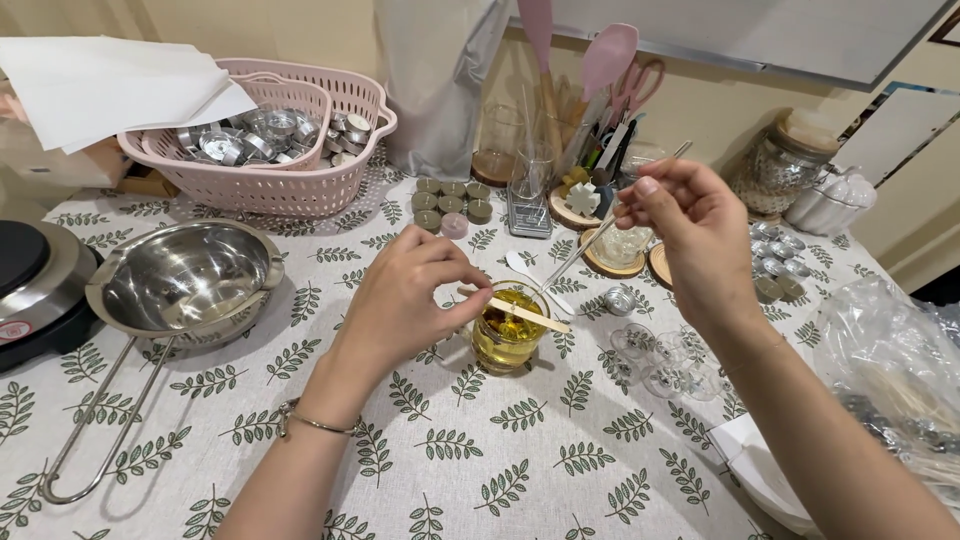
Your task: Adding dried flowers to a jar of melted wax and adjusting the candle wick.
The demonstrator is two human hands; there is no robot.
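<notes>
I see plenty crowding the work. A steel melting pot (pixel 185 280) with a long wire handle sits left of my left hand (pixel 405 300), and behind it a pink basket (pixel 300 180) holds empty metal cups, with white paper (pixel 110 85) lying over its corner. Small green candles (pixel 452 200) stand in rows further back, beside a holder of spatulas and scissors (pixel 600 90). Clear empty cups (pixel 660 365) lie just right of the glass jar (pixel 508 328), under my right forearm; a crinkled plastic bag (pixel 890 360) fills the right edge.

The jar stands upright near the table's middle, filled with yellow liquid. My left thumb and forefinger pinch a flat wooden stick (pixel 520 313) that lies across the jar's rim, its long axis running from upper left to lower right. My right hand (pixel 685 240) is raised above and right of the jar, fingertips pressed together on a thin metal rod (pixel 590 245) that slants down toward the jar.

The table wears a white cloth (pixel 480 460) printed with green leaf sprigs; a cream wall (pixel 700 110) rises behind.
</notes>
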